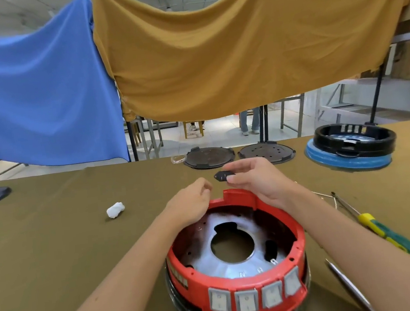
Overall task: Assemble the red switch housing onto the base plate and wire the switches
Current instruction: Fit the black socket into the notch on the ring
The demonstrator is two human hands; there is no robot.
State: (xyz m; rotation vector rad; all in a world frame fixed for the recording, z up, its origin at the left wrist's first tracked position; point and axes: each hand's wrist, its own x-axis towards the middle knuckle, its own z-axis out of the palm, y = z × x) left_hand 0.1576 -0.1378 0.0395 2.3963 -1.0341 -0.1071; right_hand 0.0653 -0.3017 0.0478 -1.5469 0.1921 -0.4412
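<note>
The red switch housing [237, 262] sits low in the centre of the frame on the olive-covered table [66, 237], ringed around a shiny metal base plate [233, 250] with a large round hole in its middle. Four grey rocker switches [254, 296] line the housing's near wall, side by side along the bottom of the frame.

The right hand [260, 177] hovers just above the housing's far rim, centre frame. Its thumb and forefinger pinch a small black part [223, 175], held out to the left; the remaining fingers are loosely curved and hold nothing else. Whether the heel of this hand touches the red rim cannot be told.

The left hand [191, 203] lies just left of it, over the housing's far left rim. Its fingers are curled inward with the tips drawn close to the thumb; nothing can be seen between them, and whether they grip anything small cannot be told. The two hands are near each other but apart, the black part between them.

A crumpled white wad [115, 209] lies on the table at middle left. A yellow-and-green handled screwdriver [389, 236] lies at lower right. Two dark round plates [237, 154] rest at the table's far edge, and a black housing on a blue ring [350, 145] stands at the upper right. Blue [37, 98] and mustard cloths [250, 46] hang behind.
</note>
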